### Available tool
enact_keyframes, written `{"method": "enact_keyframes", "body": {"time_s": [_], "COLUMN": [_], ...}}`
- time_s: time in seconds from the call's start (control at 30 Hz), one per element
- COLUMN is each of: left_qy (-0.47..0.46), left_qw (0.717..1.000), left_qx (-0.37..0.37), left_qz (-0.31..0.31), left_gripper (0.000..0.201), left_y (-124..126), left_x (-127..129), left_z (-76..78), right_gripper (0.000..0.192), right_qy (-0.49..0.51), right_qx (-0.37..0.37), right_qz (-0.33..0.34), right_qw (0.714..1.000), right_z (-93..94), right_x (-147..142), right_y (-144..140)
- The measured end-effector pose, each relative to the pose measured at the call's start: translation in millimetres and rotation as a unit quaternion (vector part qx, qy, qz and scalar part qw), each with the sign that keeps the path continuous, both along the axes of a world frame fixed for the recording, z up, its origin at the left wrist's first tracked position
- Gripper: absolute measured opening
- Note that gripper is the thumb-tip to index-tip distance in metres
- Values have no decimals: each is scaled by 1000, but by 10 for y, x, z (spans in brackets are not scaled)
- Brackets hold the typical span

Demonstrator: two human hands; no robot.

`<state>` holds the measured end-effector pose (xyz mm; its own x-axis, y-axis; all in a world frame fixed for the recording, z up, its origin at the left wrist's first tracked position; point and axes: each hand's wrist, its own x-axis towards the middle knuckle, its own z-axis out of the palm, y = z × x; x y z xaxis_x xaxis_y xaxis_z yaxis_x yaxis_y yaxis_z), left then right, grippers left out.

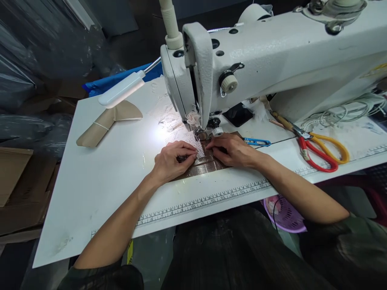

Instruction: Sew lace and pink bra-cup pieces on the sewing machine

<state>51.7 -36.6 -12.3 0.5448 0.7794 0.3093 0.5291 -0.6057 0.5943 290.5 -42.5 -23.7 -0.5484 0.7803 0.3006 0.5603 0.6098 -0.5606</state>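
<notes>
A white industrial sewing machine stands on a white table. Under its presser foot lies white lace trim over a brown checked fabric piece. My left hand presses down on the lace and fabric just left of the foot, fingers curled. My right hand pinches the fabric edge just right of the foot. Both hands touch the work close to the needle.
A white gooseneck lamp lights the needle area. Blue thread snips and red-and-yellow scissors lie to the right. A folded brown paper piece lies at left. A ruler strip runs along the front edge; a purple basket sits below.
</notes>
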Motion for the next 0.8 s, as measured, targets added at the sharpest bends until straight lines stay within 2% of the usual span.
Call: {"method": "enact_keyframes", "body": {"time_s": [0.07,0.17,0.27,0.33,0.4,0.7,0.8], "left_qy": [-11,-25,-11,11,24,-6,-23], "left_qw": [1000,998,996,993,993,1000,998], "left_qx": [1,43,89,98,97,-6,5], "left_qz": [15,22,-25,-60,-69,30,51], "left_gripper": [11,11,13,13,11,12,12], "left_y": [-11,-9,8,20,25,-34,-55], "left_x": [10,18,16,11,8,54,76], "left_z": [-3,-12,-26,-38,-46,-14,-22], "right_gripper": [25,25,26,26,26,26,25], "right_qy": [-10,-17,-17,-20,-24,-15,-3], "right_qx": [-1,7,12,13,13,6,14], "right_qz": [8,12,7,5,4,-13,-20], "right_qw": [1000,1000,1000,1000,1000,1000,1000], "right_z": [-13,-29,-34,-34,-34,-26,-21], "right_x": [1,-3,-8,-10,-12,-20,-26], "right_y": [0,1,2,2,0,-2,-2]}}
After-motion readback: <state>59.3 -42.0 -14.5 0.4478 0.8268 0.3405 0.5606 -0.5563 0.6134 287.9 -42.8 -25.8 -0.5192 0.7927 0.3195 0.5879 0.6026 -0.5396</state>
